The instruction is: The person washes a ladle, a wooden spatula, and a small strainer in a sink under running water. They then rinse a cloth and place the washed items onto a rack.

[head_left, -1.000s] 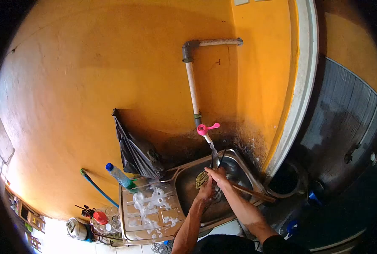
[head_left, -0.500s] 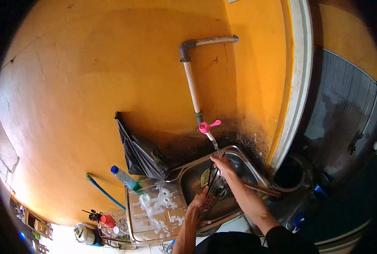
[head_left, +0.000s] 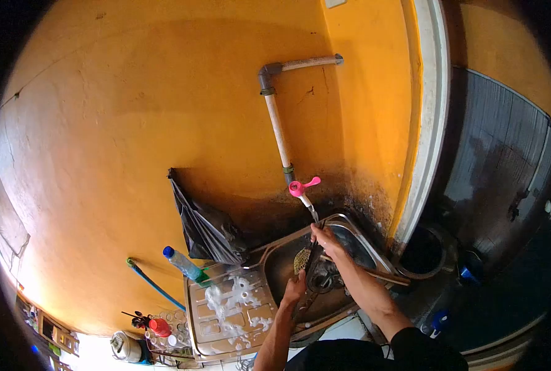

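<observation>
Rinsing looks like the step in hand: right hand [head_left: 326, 240] and left hand [head_left: 296, 289] both grip a dark long-handled utensil [head_left: 310, 275] over the sink [head_left: 275, 275] (6 o'clock of the pink tap [head_left: 299, 187]). Turning it next calls for firm wet grips.

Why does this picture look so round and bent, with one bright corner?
Head view: a fisheye lens bows the pale door frame and blackens the corners; daylight washes out the lower left; the left hand and right hand at the steel sink look small, soft.
</observation>
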`<state>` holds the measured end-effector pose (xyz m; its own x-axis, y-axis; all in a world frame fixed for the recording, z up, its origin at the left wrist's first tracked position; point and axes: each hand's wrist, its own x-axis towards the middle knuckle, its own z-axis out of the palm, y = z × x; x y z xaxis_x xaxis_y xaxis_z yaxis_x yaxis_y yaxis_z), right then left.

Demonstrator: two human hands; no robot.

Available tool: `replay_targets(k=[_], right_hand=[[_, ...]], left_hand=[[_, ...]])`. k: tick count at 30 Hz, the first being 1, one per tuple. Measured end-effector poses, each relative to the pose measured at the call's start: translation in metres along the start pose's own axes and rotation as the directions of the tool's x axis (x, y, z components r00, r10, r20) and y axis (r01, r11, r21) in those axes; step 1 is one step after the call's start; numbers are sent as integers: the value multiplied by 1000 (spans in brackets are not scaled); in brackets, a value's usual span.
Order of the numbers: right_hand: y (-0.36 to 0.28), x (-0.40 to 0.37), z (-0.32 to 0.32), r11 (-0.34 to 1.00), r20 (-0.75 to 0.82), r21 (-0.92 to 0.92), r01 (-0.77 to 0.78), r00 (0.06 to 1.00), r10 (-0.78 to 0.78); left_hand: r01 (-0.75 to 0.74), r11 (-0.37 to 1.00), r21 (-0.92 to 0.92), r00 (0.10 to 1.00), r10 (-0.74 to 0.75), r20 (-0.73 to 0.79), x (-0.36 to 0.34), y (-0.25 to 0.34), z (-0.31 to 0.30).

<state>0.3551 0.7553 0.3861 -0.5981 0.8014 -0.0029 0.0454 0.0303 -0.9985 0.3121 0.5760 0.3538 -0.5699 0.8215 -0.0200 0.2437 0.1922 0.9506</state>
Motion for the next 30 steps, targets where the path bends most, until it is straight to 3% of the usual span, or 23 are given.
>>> replay_targets(k=[1,3,4,6,10,12,13,15,17,19,21,22,24,25,27,30], right_hand=[[-1,-1,0,1000,-2,-2,1,1000,-1],[-1,-2,4,950,84,311,-9,996,-18],[0,0,6,951,83,310,-10,996,-17],[2,2,11,985,130,174,23,990,-46],[-7,4,16,983,93,175,-53,995,37],[-14,4,20,966,46,250,-72,997,62],[-17,4,22,943,0,322,-85,996,90],[-14,11,26,943,-63,329,-46,996,70],[-14,18,27,906,-152,412,-96,973,173],[-10,22,27,887,-166,454,-79,971,172],[-3,35,28,902,-325,431,-22,929,178],[3,42,27,864,-307,503,27,940,149],[-14,33,25,869,-370,494,-14,902,225],[-23,28,25,869,-429,491,-57,852,299],[-8,43,14,894,-417,443,-59,870,264],[-23,41,-3,923,-426,380,-57,876,229]], left_hand=[[-1,1000,-2,1000,1,1,1,-4,3],[-142,990,-21,987,140,-79,2,-9,7],[-142,990,-22,987,140,-78,3,-11,7],[114,991,-68,993,-116,-21,-3,-1,6],[120,992,-31,987,-122,-102,10,-23,11],[114,970,-216,993,-119,-10,11,-21,10],[117,969,-218,992,-123,-14,10,-21,11],[347,830,-436,934,-351,75,-2,23,9],[370,791,-487,918,-391,62,-6,45,10],[390,748,-537,900,-432,52,-4,38,13],[426,738,-523,895,-430,121,7,20,14],[424,737,-526,895,-429,120,8,21,15],[509,857,-84,855,-514,-61,0,51,10],[509,856,-89,855,-515,-63,3,41,10],[133,991,13,989,-134,56,7,23,10],[230,967,-106,973,-225,60,-18,45,8]])
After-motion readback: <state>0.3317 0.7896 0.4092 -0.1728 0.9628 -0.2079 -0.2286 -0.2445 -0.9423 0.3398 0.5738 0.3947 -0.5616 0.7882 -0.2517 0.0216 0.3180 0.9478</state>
